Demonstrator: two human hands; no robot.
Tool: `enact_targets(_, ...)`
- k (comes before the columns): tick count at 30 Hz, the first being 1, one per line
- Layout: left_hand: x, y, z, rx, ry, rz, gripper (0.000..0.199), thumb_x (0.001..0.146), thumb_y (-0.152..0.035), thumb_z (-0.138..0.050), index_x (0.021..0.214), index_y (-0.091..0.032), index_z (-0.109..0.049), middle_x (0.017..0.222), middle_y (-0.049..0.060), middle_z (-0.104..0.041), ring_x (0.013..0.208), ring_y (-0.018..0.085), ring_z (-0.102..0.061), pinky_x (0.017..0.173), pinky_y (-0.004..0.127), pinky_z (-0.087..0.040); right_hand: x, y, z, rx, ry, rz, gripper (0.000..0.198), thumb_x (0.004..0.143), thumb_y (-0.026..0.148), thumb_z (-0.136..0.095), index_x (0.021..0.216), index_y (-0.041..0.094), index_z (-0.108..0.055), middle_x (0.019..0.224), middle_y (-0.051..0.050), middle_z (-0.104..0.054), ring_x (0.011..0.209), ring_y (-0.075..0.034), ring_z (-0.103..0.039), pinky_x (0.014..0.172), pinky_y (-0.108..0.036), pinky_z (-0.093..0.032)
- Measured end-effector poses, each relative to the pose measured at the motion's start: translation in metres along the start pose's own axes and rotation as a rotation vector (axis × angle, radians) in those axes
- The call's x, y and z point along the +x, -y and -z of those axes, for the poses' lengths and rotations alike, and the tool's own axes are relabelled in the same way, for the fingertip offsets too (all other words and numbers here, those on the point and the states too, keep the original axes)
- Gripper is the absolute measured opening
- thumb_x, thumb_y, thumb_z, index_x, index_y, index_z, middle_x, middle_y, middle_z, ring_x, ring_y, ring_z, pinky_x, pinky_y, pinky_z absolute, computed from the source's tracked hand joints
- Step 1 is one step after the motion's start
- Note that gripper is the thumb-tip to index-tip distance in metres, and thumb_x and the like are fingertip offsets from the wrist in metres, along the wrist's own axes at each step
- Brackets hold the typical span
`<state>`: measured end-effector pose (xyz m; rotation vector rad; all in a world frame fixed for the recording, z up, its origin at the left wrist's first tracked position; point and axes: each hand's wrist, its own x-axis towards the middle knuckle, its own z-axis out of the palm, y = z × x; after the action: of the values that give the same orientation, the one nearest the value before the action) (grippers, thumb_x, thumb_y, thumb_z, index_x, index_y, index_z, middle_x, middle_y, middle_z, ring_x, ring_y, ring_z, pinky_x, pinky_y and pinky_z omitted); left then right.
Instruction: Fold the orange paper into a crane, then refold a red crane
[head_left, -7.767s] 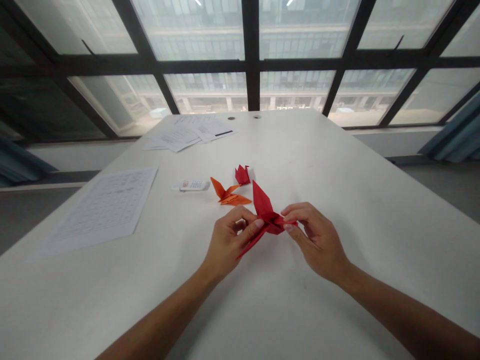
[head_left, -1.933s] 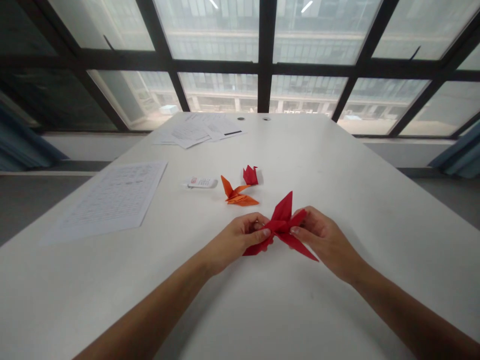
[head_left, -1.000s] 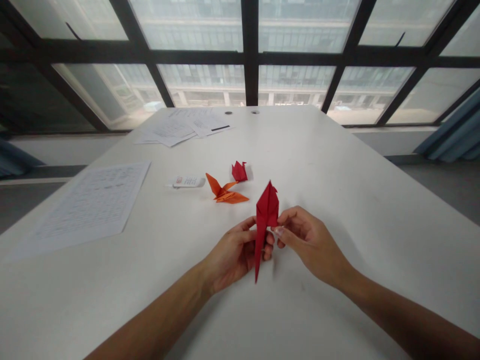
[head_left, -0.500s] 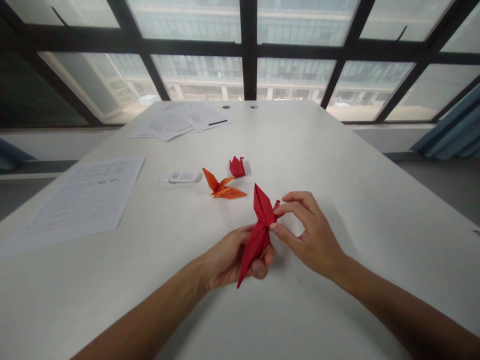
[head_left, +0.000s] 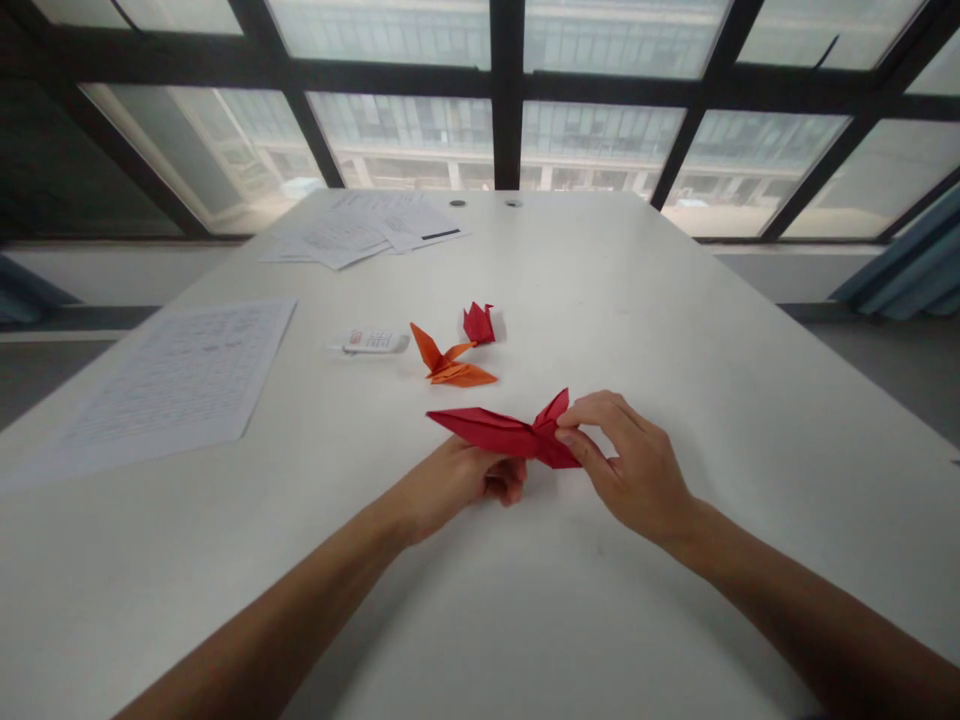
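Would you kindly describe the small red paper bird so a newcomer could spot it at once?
On the white table by the windows, find the orange folded figure. Just beyond it, slightly right, sits the small red paper bird: unlike the larger held red figure, it rests on the table.

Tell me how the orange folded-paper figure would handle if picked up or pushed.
The orange folded-paper figure is probably light, being thin folded paper. Its crisp creases suggest it holds shape, though the pointed flaps could bend if pinched. Its angular form would likely slide rather than roll.
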<state>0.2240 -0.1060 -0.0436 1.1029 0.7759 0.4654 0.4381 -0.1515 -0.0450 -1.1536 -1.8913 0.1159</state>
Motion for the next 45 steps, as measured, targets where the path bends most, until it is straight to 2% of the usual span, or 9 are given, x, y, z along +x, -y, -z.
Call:
enact_targets(2,-0.003,-0.005,-0.004,0.090,-0.060,-0.155,0.012,0.086,-0.028,-0.069,0.089,-0.017,-0.067,0.083,0.005,-0.064,0.077,0.018,-0.060,0.070,0.030,-0.048,-0.001,0.002,0.000,-0.010,-0.018,-0.086,0.008,0.101,0.021,-0.058,0.105,0.027,-0.062,0.097,-0.003,-0.073,0.091,-0.020,-0.068,0.083,-0.036,-0.055)
enact_targets(5,-0.006,-0.009,-0.012,0.153,-0.048,-0.307,0.023,0.085,-0.028,-0.075,0.104,-0.019,-0.068,0.098,0.005,-0.066,0.094,0.021,-0.061,0.081,0.032,-0.050,-0.003,0.004,-0.001,-0.012,-0.017,-0.104,0.013,0.101,0.021,-0.059,0.112,0.027,-0.063,0.100,-0.003,-0.073,0.092,-0.020,-0.069,0.085,-0.035,-0.056)
enact_targets(11,0.000,-0.006,-0.019,0.269,-0.263,-0.425,0.031,0.096,-0.042,-0.063,0.078,-0.017,-0.067,0.073,0.002,-0.063,0.071,0.016,-0.057,0.069,0.028,-0.047,-0.006,0.009,-0.005,0.046,0.037,-0.008,0.028,0.103,0.017,-0.055,0.126,0.029,-0.063,0.109,-0.005,-0.072,0.097,-0.021,-0.069,0.089,-0.038,-0.056)
enact_targets(17,0.003,-0.001,-0.019,0.207,-0.342,-0.471,0.024,0.094,-0.038,-0.066,0.087,-0.016,-0.069,0.083,0.004,-0.069,0.074,0.016,-0.060,0.071,0.028,-0.050,-0.004,0.013,-0.003,0.082,0.046,-0.119,0.027,0.103,0.020,-0.055,0.126,0.027,-0.067,0.108,-0.006,-0.071,0.097,-0.020,-0.068,0.087,-0.036,-0.056)
enact_targets(22,0.003,0.000,-0.017,0.212,-0.331,-0.492,0.026,0.096,-0.038,-0.065,0.085,-0.015,-0.068,0.080,0.003,-0.068,0.075,0.016,-0.061,0.073,0.028,-0.051,-0.001,0.011,-0.003,0.155,0.068,-0.175,0.024,0.102,0.021,-0.055,0.122,0.028,-0.068,0.107,-0.005,-0.071,0.097,-0.021,-0.067,0.086,-0.036,-0.056)
enact_targets(26,0.004,0.002,-0.015,0.154,-0.310,-0.531,0.020,0.094,-0.035,-0.068,0.096,-0.015,-0.067,0.091,0.005,-0.071,0.083,0.017,-0.064,0.078,0.029,-0.054,-0.001,0.010,-0.003,0.253,0.047,-0.214,0.025,0.101,0.023,-0.057,0.123,0.028,-0.068,0.114,-0.006,-0.070,0.104,-0.022,-0.066,0.090,-0.037,-0.055)
enact_targets(34,0.008,0.008,-0.016,0.093,-0.266,-0.533,0.020,0.091,-0.021,-0.072,0.107,-0.017,-0.062,0.108,0.008,-0.073,0.099,0.020,-0.071,0.091,0.034,-0.057,0.001,0.014,-0.002,0.615,0.108,-0.514,0.026,0.100,0.035,-0.061,0.123,0.027,-0.071,0.116,-0.005,-0.075,0.106,-0.021,-0.070,0.097,-0.038,-0.055)
enact_targets(38,0.008,0.008,-0.015,0.158,-0.270,-0.512,0.020,0.092,-0.023,-0.070,0.109,-0.017,-0.062,0.109,0.008,-0.074,0.099,0.022,-0.073,0.089,0.034,-0.059,0.001,0.011,-0.003,0.726,0.042,-0.645,0.024,0.097,0.038,-0.066,0.115,0.026,-0.076,0.111,-0.005,-0.079,0.098,-0.021,-0.072,0.090,-0.038,-0.058)
enact_targets(45,0.008,0.014,-0.013,0.256,-0.281,-0.515,0.020,0.096,-0.023,-0.067,0.115,-0.022,-0.060,0.112,0.005,-0.074,0.099,0.021,-0.074,0.088,0.034,-0.060,0.004,0.008,-0.006,0.762,-0.076,-0.733,0.021,0.089,0.036,-0.075,0.105,0.023,-0.079,0.103,-0.005,-0.079,0.091,-0.019,-0.071,0.085,-0.036,-0.057)
